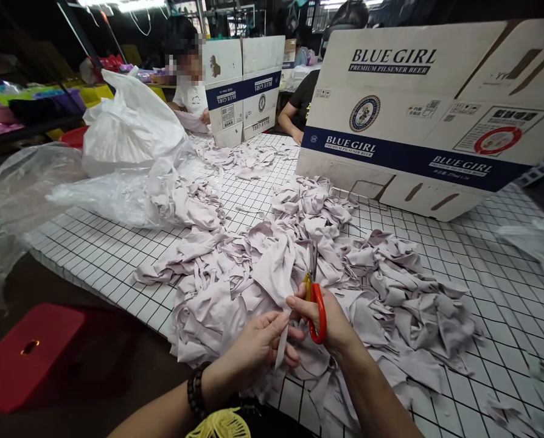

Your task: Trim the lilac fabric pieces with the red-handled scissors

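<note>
- Pale fabric strip (282, 345): over the heap's near side, pinched between left hand's (259, 342) thumb and fingers.
- Red-handled scissors (318, 313): grasped in right hand (329, 319); whether that thumb also pinches the strip, cannot tell.
- Risk: blades lie close to heaped fabric (217, 304); careless closing could nick it.

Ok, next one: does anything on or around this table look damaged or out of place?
Yes: the large beer carton standing on the table toward the picture's right. Brown patches show where its white surface looks torn, and a beer box seems odd beside heaped cloth pieces.
</note>
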Demonstrator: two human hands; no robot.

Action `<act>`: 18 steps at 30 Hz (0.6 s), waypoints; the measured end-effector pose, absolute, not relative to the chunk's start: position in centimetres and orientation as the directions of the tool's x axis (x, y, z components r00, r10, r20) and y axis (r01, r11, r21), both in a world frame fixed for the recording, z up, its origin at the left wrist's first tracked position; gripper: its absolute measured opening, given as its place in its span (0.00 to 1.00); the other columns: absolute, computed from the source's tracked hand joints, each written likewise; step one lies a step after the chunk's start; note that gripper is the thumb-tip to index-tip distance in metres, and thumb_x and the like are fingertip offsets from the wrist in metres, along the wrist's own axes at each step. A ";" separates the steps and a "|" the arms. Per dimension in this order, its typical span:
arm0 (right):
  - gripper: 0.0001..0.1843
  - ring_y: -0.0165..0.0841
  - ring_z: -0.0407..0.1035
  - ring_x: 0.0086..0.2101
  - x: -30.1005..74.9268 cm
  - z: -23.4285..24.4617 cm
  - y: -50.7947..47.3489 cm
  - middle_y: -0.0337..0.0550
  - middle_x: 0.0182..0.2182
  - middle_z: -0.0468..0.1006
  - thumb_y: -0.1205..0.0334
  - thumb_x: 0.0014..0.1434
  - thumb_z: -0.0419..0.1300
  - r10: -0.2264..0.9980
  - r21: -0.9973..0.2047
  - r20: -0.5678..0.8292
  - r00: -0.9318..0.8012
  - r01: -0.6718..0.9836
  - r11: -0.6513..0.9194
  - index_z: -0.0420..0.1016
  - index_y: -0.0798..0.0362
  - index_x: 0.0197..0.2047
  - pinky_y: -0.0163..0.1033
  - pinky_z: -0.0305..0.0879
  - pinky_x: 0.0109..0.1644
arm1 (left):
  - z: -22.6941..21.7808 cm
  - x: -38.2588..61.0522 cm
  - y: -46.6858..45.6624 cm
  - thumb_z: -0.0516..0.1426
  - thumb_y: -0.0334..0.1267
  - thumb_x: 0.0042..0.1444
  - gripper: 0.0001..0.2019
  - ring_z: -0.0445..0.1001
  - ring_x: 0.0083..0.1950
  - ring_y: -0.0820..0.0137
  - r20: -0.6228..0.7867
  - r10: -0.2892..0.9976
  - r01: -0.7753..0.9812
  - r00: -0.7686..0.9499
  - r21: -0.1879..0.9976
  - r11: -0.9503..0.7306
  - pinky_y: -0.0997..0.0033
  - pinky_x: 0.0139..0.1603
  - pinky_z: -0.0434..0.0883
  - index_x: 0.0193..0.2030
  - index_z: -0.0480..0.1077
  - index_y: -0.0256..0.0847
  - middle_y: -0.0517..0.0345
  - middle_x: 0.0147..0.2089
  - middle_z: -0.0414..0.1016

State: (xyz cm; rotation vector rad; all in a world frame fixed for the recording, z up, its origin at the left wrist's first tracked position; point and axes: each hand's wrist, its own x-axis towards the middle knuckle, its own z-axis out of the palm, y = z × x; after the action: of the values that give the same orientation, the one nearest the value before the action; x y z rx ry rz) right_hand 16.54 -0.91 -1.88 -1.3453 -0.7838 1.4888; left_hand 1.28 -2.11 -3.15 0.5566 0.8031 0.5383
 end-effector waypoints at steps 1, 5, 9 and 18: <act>0.25 0.29 0.66 0.21 16.5 -1.9 -0.9 0.32 0.20 0.68 0.50 0.37 0.74 0.930 -0.912 -0.364 0.059 -0.226 -0.343 0.64 0.52 0.27 0.33 0.57 0.24 | -3.1 1.5 -2.0 0.65 0.55 0.46 0.25 0.71 0.21 0.77 -0.505 0.651 -0.248 0.566 0.650 0.719 0.75 0.25 0.69 0.39 0.69 0.35 0.56 0.34 0.78; 0.25 0.26 0.63 0.21 17.1 -2.1 -1.1 0.33 0.24 0.70 0.50 0.38 0.74 0.937 -0.926 -0.336 0.094 -0.218 -0.310 0.64 0.51 0.27 0.33 0.58 0.25 | -3.0 1.8 -1.7 0.65 0.57 0.44 0.26 0.71 0.19 0.76 -0.453 0.716 -0.224 0.532 0.740 0.634 0.77 0.22 0.66 0.36 0.71 0.33 0.56 0.30 0.78; 0.21 0.23 0.60 0.23 17.9 -2.0 -1.7 0.42 0.43 0.76 0.54 0.45 0.71 0.974 -0.975 -0.186 0.126 -0.145 -0.168 0.63 0.50 0.31 0.33 0.60 0.28 | -2.4 1.3 -1.6 0.63 0.55 0.50 0.23 0.74 0.23 0.74 -0.364 0.780 -0.208 0.510 0.827 0.522 0.75 0.28 0.70 0.38 0.72 0.34 0.55 0.32 0.79; 0.13 0.30 0.65 0.26 15.2 -2.2 -0.7 0.41 0.35 0.77 0.59 0.52 0.66 0.997 -0.996 0.033 0.076 -0.083 0.040 0.62 0.48 0.29 0.36 0.65 0.30 | -0.7 0.3 -0.8 0.55 0.46 0.62 0.15 0.72 0.43 0.62 0.091 0.955 0.159 0.281 0.977 -0.140 0.65 0.45 0.70 0.35 0.78 0.38 0.51 0.35 0.69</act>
State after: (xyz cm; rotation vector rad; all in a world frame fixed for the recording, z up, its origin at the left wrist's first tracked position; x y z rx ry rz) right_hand 15.23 -0.66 -2.19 -1.1546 -1.1100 1.1670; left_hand 0.32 -0.77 -0.70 1.5436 1.0669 0.9940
